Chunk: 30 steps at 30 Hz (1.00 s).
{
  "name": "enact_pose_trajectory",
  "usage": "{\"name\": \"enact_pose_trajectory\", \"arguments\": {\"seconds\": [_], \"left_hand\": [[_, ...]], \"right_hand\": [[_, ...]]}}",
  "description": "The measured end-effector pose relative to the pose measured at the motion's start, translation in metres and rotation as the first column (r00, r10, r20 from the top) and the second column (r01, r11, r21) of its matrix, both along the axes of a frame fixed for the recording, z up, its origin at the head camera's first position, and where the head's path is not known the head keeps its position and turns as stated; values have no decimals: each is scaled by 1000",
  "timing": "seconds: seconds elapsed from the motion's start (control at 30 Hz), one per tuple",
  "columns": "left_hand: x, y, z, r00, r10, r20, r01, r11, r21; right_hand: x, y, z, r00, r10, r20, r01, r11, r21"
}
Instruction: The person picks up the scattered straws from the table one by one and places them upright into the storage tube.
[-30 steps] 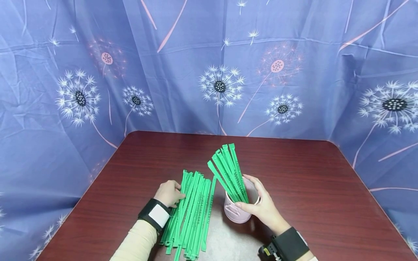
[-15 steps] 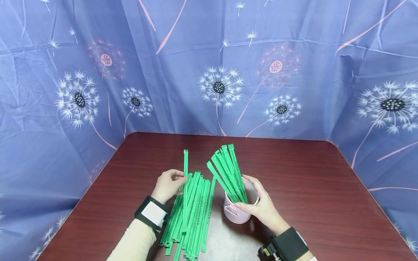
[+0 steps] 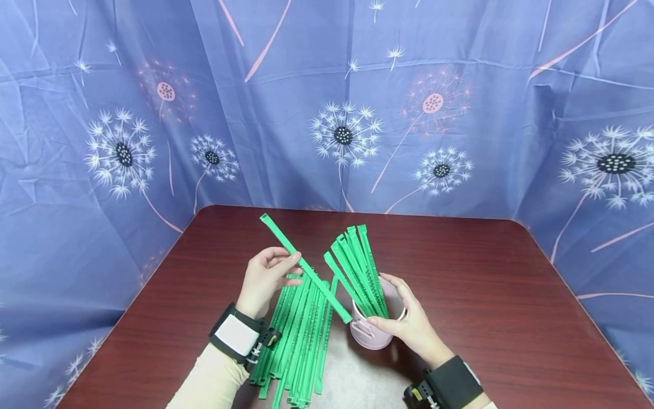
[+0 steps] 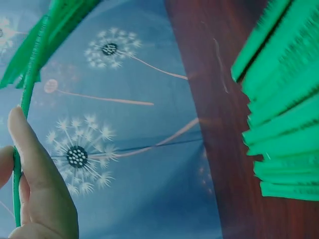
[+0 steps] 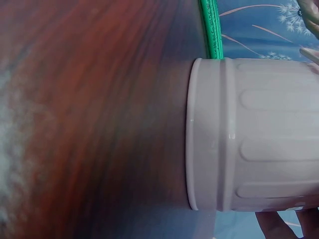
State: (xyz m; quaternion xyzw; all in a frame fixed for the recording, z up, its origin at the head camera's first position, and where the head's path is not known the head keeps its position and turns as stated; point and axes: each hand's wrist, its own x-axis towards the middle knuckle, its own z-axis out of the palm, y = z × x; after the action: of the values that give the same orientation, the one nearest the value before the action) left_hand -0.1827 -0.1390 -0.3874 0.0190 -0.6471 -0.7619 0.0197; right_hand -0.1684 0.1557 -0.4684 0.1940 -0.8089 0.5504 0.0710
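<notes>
My left hand (image 3: 268, 278) pinches one green wrapped straw (image 3: 317, 281) between thumb and fingers, raised over the pile. That straw slants, its upper end to the left and its lower end right at the rim of a pale pink cup (image 3: 372, 336). Several more wrapped straws (image 3: 357, 270) stand in the cup, leaning left. Gripping the cup at its right side is my right hand (image 3: 416, 326), thumb over the front rim by the straws. On the table left of the cup lies a pile of green wrapped straws (image 3: 298, 346). Ribbed cup walls (image 5: 274, 129) fill the right wrist view.
The dark red wooden table (image 3: 460, 261) has rounded far corners. A blue curtain (image 3: 286, 142) with dandelion prints hangs behind it and at both sides. Each wrist wears a black band, the left band (image 3: 237, 335) with a white patch.
My left hand has picked a straw from the pile, lifted it upright, then tilted it so its lower end swings right toward the cup. The right hand and cup stay put.
</notes>
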Motion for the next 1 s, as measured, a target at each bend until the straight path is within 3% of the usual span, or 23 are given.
{"name": "enact_pose_trajectory", "arguments": {"seconds": [0.53, 0.77, 1.0], "left_hand": [[6, 13, 7, 998, 35, -56, -34, 999, 22], [11, 28, 7, 992, 25, -127, -43, 989, -141], [11, 42, -3, 985, -36, -170, -15, 957, -289]], "right_hand": [[-1, 0, -1, 1000, 4, -9, -4, 1000, -16], [-1, 0, -2, 1000, 8, -11, -8, 1000, -15], [0, 0, -2, 1000, -3, -4, 3, 1000, -7]]}}
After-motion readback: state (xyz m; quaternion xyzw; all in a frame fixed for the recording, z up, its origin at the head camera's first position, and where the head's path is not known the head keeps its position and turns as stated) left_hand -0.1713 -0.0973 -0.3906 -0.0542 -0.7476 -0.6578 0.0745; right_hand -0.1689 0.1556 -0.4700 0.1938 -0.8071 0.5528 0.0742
